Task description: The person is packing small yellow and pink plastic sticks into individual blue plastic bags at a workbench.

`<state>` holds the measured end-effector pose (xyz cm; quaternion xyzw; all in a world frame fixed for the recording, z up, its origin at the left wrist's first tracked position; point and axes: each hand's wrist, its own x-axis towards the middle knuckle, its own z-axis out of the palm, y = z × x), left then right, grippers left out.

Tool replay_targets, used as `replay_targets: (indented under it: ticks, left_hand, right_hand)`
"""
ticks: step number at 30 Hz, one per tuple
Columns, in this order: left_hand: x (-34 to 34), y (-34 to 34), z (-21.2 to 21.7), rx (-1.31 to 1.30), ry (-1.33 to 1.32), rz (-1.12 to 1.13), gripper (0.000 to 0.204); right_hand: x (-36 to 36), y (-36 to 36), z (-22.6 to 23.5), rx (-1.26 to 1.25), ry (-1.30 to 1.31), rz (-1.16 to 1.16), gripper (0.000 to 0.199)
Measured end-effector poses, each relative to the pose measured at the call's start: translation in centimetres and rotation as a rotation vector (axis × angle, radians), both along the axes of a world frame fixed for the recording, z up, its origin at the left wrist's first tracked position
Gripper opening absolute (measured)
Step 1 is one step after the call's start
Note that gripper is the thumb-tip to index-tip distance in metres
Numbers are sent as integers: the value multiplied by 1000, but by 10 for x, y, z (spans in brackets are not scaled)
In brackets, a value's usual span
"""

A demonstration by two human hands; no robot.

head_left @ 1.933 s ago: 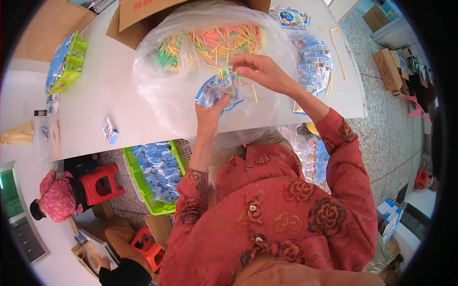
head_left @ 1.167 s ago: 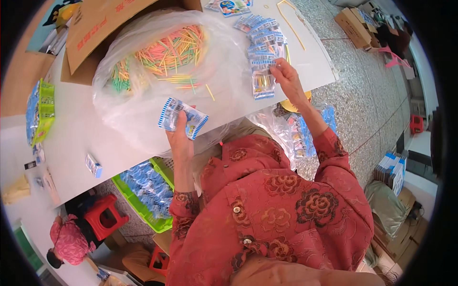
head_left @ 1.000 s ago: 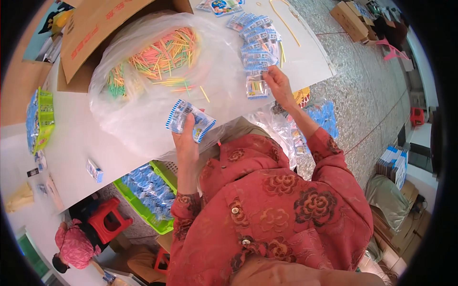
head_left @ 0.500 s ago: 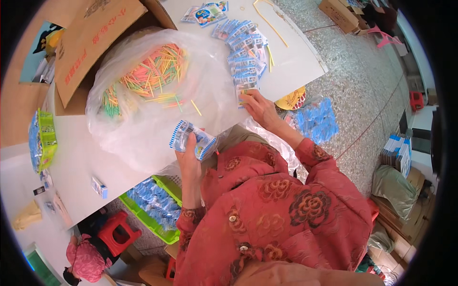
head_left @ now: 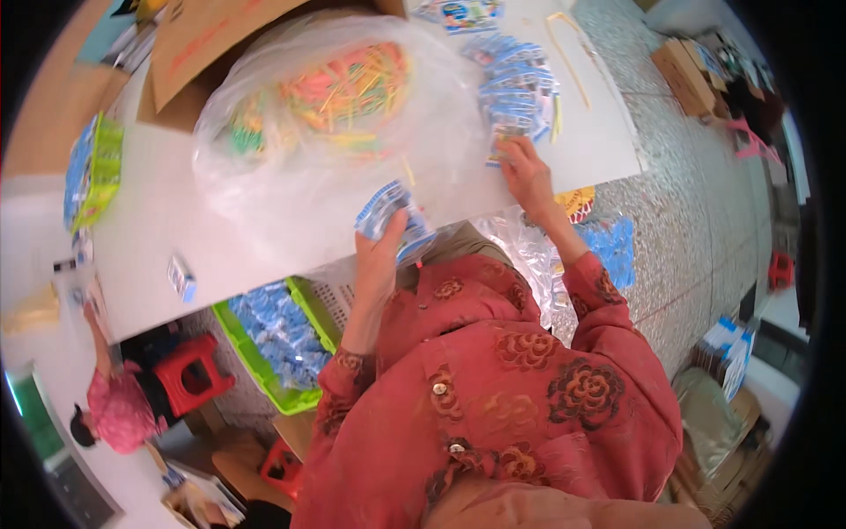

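The small, flat, blue-and-white plastic packet (head_left: 380,208) is in your left hand (head_left: 377,257), near the middle of the frame, over the near edge of the white table (head_left: 145,220). Its long way slants: one striped end points to the upper left, and the other to the lower right. It looks a bit blurry. Your left thumb lies on top of it and your fingers go under, so you have a good hold on it. Your left arm comes up from the bottom, leaning a little to the right.

Your right hand (head_left: 530,179) is right of the middle, with its arm leaning up and to the left. Its bent fingers touch the lowest packet in the overlapping row of blue-and-white packets (head_left: 515,84). I can't tell if they pinch it.

Up and left of your hands, a big, cloudy, see-through plastic bag (head_left: 231,189) holds lots of thin pink, yellow and green sticks (head_left: 348,84). A brown cardboard box (head_left: 216,44) is behind it. At the lower left, a bright green plastic basket (head_left: 310,401) holds blue packets.
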<state>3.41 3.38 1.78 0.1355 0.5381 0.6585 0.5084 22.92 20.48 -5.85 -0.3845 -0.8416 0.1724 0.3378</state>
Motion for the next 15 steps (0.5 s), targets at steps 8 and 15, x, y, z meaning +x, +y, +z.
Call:
replay_targets:
  ticks: [8,15]
  left_hand:
    - [-1,-3,-5,27,109,-10,17]
    - [-8,-14,-10,41,256,-11,16]
  right_hand:
    - [-48,-40,78,-555,272,323,25]
    - [-92,-50,99,-403,49,689,16]
